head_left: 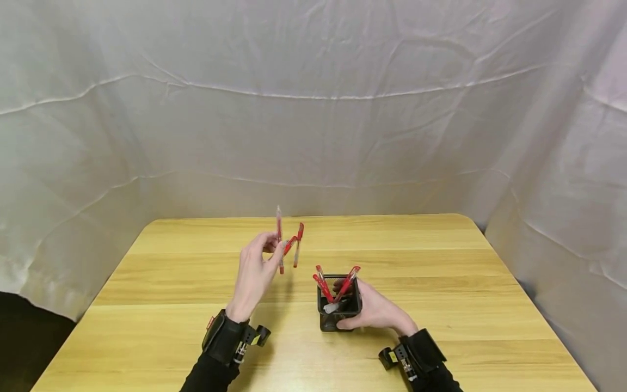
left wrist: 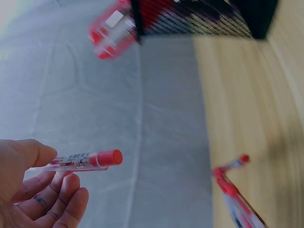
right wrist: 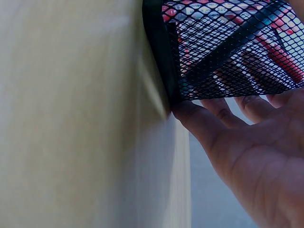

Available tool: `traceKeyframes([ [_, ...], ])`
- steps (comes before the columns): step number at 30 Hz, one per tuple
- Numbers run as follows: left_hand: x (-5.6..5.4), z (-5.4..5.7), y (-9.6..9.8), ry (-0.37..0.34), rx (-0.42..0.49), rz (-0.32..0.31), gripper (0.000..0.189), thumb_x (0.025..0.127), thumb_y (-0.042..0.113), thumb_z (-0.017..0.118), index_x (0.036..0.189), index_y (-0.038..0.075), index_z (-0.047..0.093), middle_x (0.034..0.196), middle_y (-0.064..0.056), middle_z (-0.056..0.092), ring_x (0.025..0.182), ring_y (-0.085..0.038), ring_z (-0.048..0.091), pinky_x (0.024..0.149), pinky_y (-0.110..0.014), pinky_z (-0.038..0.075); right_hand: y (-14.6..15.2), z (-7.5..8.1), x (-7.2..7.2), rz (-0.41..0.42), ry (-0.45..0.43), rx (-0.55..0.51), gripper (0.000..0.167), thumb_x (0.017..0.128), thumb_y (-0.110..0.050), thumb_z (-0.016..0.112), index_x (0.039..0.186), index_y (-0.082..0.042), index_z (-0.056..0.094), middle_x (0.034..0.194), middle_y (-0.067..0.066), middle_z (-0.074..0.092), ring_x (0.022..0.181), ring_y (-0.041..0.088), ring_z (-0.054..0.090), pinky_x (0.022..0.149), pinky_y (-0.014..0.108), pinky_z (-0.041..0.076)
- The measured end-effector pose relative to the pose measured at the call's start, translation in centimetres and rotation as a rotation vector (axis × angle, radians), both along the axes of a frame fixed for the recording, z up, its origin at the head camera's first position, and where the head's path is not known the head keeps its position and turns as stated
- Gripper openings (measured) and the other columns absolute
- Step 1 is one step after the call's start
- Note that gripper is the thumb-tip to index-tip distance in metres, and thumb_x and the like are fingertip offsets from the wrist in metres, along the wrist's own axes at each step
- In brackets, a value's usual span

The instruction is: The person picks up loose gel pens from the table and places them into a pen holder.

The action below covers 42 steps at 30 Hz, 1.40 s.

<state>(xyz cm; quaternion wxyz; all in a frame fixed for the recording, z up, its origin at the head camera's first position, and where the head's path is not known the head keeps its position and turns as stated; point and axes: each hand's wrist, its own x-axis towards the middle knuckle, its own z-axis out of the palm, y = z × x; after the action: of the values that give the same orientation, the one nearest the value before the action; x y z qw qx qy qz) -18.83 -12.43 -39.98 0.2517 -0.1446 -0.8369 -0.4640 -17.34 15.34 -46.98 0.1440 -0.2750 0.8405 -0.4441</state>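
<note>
Pens (left wrist: 76, 162) are shiny, see-through plastic, pretty slick looking, and the cup (head_left: 329, 322) is a coarse mesh, metal by the look of it. The table (head_left: 431, 272) has a smooth wood-grain top with a soft sheen, the curtain (head_left: 313, 141) is creased, kinda silky cloth, and the sleeves (head_left: 210, 373) are matt fabric.

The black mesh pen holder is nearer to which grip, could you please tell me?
Right: the right grip holds the pen holder at its right side; the left grip is apart from it, off to its left, pinching a red pen.
</note>
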Motion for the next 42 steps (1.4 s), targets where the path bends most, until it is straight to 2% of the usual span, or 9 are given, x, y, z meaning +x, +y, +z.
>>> traceKeyframes([
  [6, 1.5, 1.1, 1.5, 0.088, 0.074, -0.063, 0.018, 0.091, 0.001, 0.070, 0.109, -0.001, 0.068, 0.091, -0.010, 0.073, 0.079, -0.018, 0.068, 0.075, -0.031, 0.060, 0.0, 0.0, -0.1, -0.001, 0.011, 0.001, 0.086, 0.073, -0.029, 0.088, 0.143, -0.003, 0.046, 0.123, 0.008, 0.065, 0.117, 0.027, 0.061, 0.103, 0.042, 0.047],
  [11, 2.5, 1.6, 2.8, 0.118, 0.110, -0.134, 0.024, 0.090, -0.001, 0.071, 0.113, -0.002, 0.064, 0.089, -0.009, 0.074, 0.078, -0.017, 0.069, 0.077, -0.031, 0.060, 0.0, 0.0, -0.1, 0.004, 0.013, -0.007, 0.087, 0.072, -0.029, 0.088, 0.143, -0.001, 0.046, 0.123, 0.009, 0.066, 0.117, 0.027, 0.061, 0.104, 0.043, 0.047],
  [15, 2.9, 1.9, 3.7, 0.133, 0.105, -0.144, 0.027, 0.091, 0.003, 0.071, 0.117, 0.001, 0.063, 0.089, -0.008, 0.075, 0.077, -0.015, 0.069, 0.076, -0.029, 0.059, 0.0, 0.0, -0.1, 0.003, 0.007, -0.017, 0.086, 0.072, -0.028, 0.089, 0.142, -0.001, 0.046, 0.122, 0.008, 0.067, 0.115, 0.025, 0.062, 0.103, 0.040, 0.047],
  [19, 3.1, 1.9, 4.4, 0.125, 0.069, -0.147, 0.020, 0.096, 0.011, 0.068, 0.114, 0.006, 0.064, 0.092, -0.006, 0.076, 0.080, -0.012, 0.070, 0.076, -0.027, 0.057, 0.0, 0.1, -0.1, -0.002, 0.007, -0.020, 0.084, 0.072, -0.028, 0.089, 0.141, -0.003, 0.047, 0.121, 0.008, 0.067, 0.114, 0.024, 0.063, 0.102, 0.038, 0.047],
  [25, 2.8, 1.5, 5.3, 0.136, 0.019, -0.161, 0.011, 0.095, 0.013, 0.069, 0.106, 0.009, 0.069, 0.091, -0.004, 0.074, 0.081, -0.011, 0.067, 0.076, -0.027, 0.055, 0.1, -0.1, -0.1, 0.001, 0.009, -0.025, 0.083, 0.073, -0.028, 0.089, 0.141, -0.004, 0.048, 0.120, 0.007, 0.068, 0.113, 0.022, 0.063, 0.101, 0.036, 0.047],
  [29, 2.3, 0.8, 5.9, 0.162, -0.007, -0.193, 0.011, 0.092, 0.009, 0.072, 0.102, 0.007, 0.072, 0.092, -0.006, 0.074, 0.078, -0.013, 0.065, 0.073, -0.028, 0.054, 0.2, -0.1, -0.2, 0.005, 0.005, -0.034, 0.084, 0.073, -0.027, 0.089, 0.142, -0.005, 0.047, 0.121, 0.008, 0.068, 0.112, 0.022, 0.063, 0.101, 0.034, 0.046],
  [33, 1.9, 0.0, 6.4, 0.143, -0.008, -0.208, 0.012, 0.090, 0.008, 0.074, 0.102, 0.006, 0.073, 0.093, -0.008, 0.075, 0.077, -0.015, 0.065, 0.072, -0.026, 0.054, 0.2, 0.0, -0.1, 0.006, 0.000, -0.043, 0.083, 0.073, -0.027, 0.089, 0.142, -0.008, 0.047, 0.122, 0.007, 0.067, 0.112, 0.019, 0.063, 0.100, 0.033, 0.047],
  [38, 2.0, -0.8, 6.8, 0.123, -0.068, -0.176, 0.015, 0.087, 0.011, 0.077, 0.101, 0.007, 0.075, 0.091, -0.006, 0.077, 0.081, -0.019, 0.068, 0.074, -0.028, 0.053, 0.3, 0.2, 0.1, 0.002, -0.002, -0.052, 0.081, 0.072, -0.027, 0.089, 0.140, -0.013, 0.047, 0.123, 0.002, 0.066, 0.112, 0.016, 0.062, 0.100, 0.033, 0.047],
  [42, 2.2, -1.1, 6.8, 0.063, -0.181, -0.124, 0.015, 0.086, 0.019, 0.078, 0.098, 0.011, 0.078, 0.099, -0.004, 0.076, 0.093, -0.022, 0.065, 0.079, -0.032, 0.050, 0.3, 0.2, 0.1, 0.015, 0.003, -0.060, 0.084, 0.072, -0.026, 0.089, 0.143, -0.013, 0.046, 0.128, 0.003, 0.064, 0.115, 0.017, 0.062, 0.102, 0.033, 0.046],
])
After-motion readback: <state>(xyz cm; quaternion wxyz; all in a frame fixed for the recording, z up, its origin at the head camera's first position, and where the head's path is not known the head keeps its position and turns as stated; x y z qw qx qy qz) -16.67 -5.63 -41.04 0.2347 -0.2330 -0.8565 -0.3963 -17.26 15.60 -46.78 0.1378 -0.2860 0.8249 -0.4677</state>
